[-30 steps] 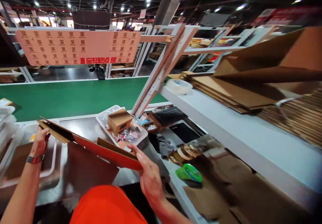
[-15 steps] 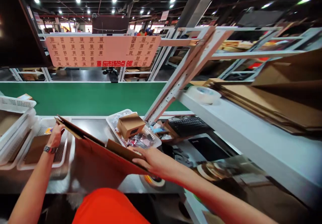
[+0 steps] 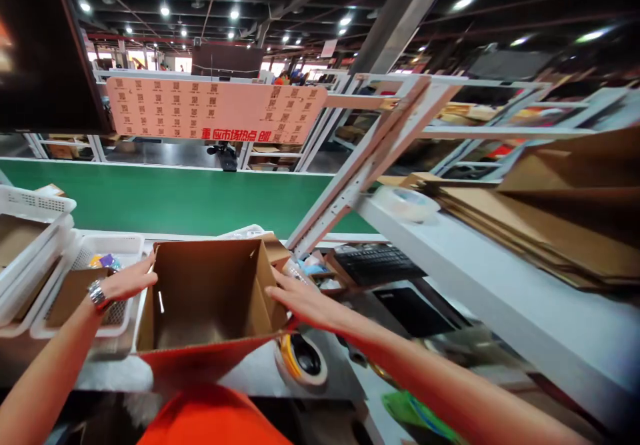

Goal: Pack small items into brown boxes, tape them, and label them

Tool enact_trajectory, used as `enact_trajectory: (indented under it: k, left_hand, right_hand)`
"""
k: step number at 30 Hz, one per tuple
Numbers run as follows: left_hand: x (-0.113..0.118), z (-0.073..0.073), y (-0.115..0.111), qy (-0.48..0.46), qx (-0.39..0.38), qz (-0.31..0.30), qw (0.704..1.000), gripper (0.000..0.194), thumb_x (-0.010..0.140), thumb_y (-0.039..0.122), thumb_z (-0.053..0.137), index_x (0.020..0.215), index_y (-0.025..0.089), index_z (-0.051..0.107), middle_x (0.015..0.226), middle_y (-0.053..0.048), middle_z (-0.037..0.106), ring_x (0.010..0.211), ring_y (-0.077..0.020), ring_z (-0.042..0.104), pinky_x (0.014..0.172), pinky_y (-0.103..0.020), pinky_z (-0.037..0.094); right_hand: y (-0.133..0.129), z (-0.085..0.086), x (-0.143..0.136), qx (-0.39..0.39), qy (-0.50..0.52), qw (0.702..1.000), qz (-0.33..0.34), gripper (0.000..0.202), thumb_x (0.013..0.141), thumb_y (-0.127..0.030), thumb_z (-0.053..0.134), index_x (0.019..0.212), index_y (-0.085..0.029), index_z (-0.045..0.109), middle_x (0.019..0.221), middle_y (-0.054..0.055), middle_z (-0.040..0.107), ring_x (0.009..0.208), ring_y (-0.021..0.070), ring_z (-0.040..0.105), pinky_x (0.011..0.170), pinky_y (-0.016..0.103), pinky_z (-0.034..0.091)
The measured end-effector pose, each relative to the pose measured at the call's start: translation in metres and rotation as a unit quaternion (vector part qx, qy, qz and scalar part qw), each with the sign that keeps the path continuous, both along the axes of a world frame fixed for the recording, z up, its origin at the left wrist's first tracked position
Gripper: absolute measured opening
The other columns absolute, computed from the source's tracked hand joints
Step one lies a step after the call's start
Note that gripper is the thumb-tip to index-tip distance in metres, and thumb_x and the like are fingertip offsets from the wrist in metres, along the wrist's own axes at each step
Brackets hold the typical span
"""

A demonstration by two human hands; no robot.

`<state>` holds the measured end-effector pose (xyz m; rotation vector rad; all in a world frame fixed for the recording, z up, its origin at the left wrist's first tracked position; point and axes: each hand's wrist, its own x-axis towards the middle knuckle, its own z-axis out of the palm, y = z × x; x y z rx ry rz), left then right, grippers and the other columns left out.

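Note:
An unfolded cardboard box [image 3: 207,291] stands in front of me with its opening towards me, its brown inside showing. My left hand [image 3: 131,279], with a metal watch on the wrist, presses against the box's left edge. On the right side wall lies my right hand [image 3: 300,298], its fingers stretched along the cardboard. Both hands hold the box between them. Left of the box is a white basket [image 3: 135,245] with a brown carton and small colourful packets in it. Another white basket [image 3: 249,231] is mostly hidden behind the box.
A roll of tape [image 3: 303,359] lies right of the box. Further right are a keyboard [image 3: 377,263], a black tablet-like device [image 3: 415,311] and a white shelf [image 3: 480,285] with flat cardboard [image 3: 525,231]. Stacked baskets [image 3: 30,258] stand far left. A green belt [image 3: 200,198] runs behind.
The folded cardboard has been opened out into a box shape. My left hand has moved slightly right and down along with it, and the tape roll shows more fully.

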<state>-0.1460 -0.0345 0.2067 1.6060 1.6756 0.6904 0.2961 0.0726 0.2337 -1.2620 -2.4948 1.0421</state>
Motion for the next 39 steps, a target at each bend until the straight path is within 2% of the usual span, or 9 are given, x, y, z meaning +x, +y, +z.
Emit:
enact_trajectory:
  k: [7, 10, 13, 16, 20, 24, 30, 35, 39]
  left_hand:
    - [0.052, -0.035, 0.009, 0.188, 0.025, 0.079, 0.979, 0.08, 0.082, 0.056, 0.068, 0.141, 0.001, 0.071, 0.114, -0.033, 0.082, 0.111, -0.0514, 0.08, 0.1, -0.054, 0.057]
    - [0.08, -0.057, 0.001, 0.286, 0.05, 0.043, 0.956, 0.093, 0.086, 0.065, 0.068, 0.157, 0.005, 0.064, 0.16, -0.039, 0.061, 0.153, -0.0621, 0.052, 0.122, -0.075, 0.04]
    - [0.094, -0.072, -0.013, 0.349, 0.028, -0.012, 0.936, 0.092, 0.088, 0.065, 0.074, 0.164, 0.015, 0.063, 0.179, -0.033, 0.042, 0.167, -0.0677, 0.023, 0.122, -0.096, 0.016]
    - [0.092, -0.075, -0.021, 0.397, 0.025, -0.06, 0.916, 0.077, 0.095, 0.054, 0.073, 0.165, 0.021, 0.065, 0.18, -0.028, 0.042, 0.17, -0.0648, 0.021, 0.123, -0.098, 0.01]
    - [0.071, -0.069, -0.019, 0.43, 0.046, -0.082, 0.898, 0.06, 0.106, 0.04, 0.06, 0.164, 0.024, 0.066, 0.179, -0.024, 0.048, 0.166, -0.0586, 0.037, 0.123, -0.094, 0.028]
    - [0.028, -0.067, -0.018, 0.379, 0.1, -0.128, 0.911, 0.057, 0.109, 0.045, 0.059, 0.162, 0.026, 0.068, 0.176, -0.021, 0.053, 0.163, -0.0473, 0.049, 0.128, -0.071, 0.047]
    - [0.001, -0.079, -0.033, 0.301, 0.139, -0.134, 0.934, 0.061, 0.108, 0.055, 0.06, 0.159, 0.024, 0.07, 0.178, -0.022, 0.049, 0.167, -0.0471, 0.044, 0.132, -0.067, 0.045]
    - [0.025, -0.074, -0.028, 0.219, 0.119, -0.154, 0.956, 0.066, 0.107, 0.058, 0.059, 0.161, 0.021, 0.068, 0.181, -0.021, 0.046, 0.172, -0.0416, 0.036, 0.137, -0.069, 0.036]
    - [0.029, -0.03, -0.027, 0.095, 0.051, -0.116, 0.987, 0.071, 0.106, 0.073, 0.052, 0.154, 0.026, 0.075, 0.173, -0.018, 0.056, 0.169, -0.0396, 0.044, 0.137, -0.067, 0.038]
  right_hand:
    - [-0.017, -0.043, 0.005, 0.248, 0.042, 0.961, 0.116, 0.09, 0.116, -0.062, 0.038, 0.186, -0.022, -0.003, 0.194, 0.016, 0.001, 0.18, 0.036, 0.006, 0.143, 0.06, 0.026]
    - [-0.016, -0.039, -0.013, 0.283, 0.07, 0.928, 0.232, 0.086, 0.115, -0.063, 0.041, 0.186, -0.021, 0.015, 0.192, 0.019, 0.019, 0.18, 0.0383, 0.006, 0.142, 0.069, 0.019]
    - [-0.02, -0.026, -0.037, 0.317, 0.042, 0.911, 0.261, 0.071, 0.111, -0.058, 0.05, 0.168, -0.015, 0.056, 0.17, 0.024, 0.059, 0.169, 0.043, 0.038, 0.138, 0.074, 0.022]
    - [-0.032, -0.024, -0.06, 0.365, -0.009, 0.888, 0.279, 0.054, 0.107, -0.057, 0.056, 0.121, -0.013, 0.085, 0.114, 0.021, 0.085, 0.12, 0.0371, 0.073, 0.125, 0.063, 0.042]
    - [-0.042, -0.038, -0.088, 0.414, -0.067, 0.866, 0.272, 0.057, 0.107, -0.057, 0.056, 0.076, -0.018, 0.084, 0.067, 0.012, 0.076, 0.07, 0.0244, 0.062, 0.086, 0.045, 0.05]
    - [-0.02, -0.028, -0.079, 0.436, -0.029, 0.881, 0.18, 0.057, 0.108, -0.06, 0.057, 0.084, -0.015, 0.084, 0.075, 0.014, 0.077, 0.071, 0.0248, 0.063, 0.072, 0.04, 0.044]
    - [0.055, 0.011, -0.053, 0.391, 0.083, 0.852, 0.337, 0.048, 0.114, -0.054, 0.056, 0.098, -0.019, 0.085, 0.108, 0.014, 0.085, 0.102, 0.026, 0.072, 0.091, 0.039, 0.054]
    - [0.033, -0.044, -0.099, 0.288, -0.047, 0.896, 0.335, 0.057, 0.104, -0.054, 0.07, 0.058, -0.021, 0.075, 0.061, 0.009, 0.074, 0.07, 0.0239, 0.07, 0.078, 0.038, 0.055]
    - [0.009, -0.09, -0.114, 0.204, -0.048, 0.932, 0.296, 0.038, 0.09, -0.03, 0.082, 0.055, -0.021, 0.073, 0.051, 0.002, 0.067, 0.061, 0.0197, 0.067, 0.072, 0.034, 0.054]
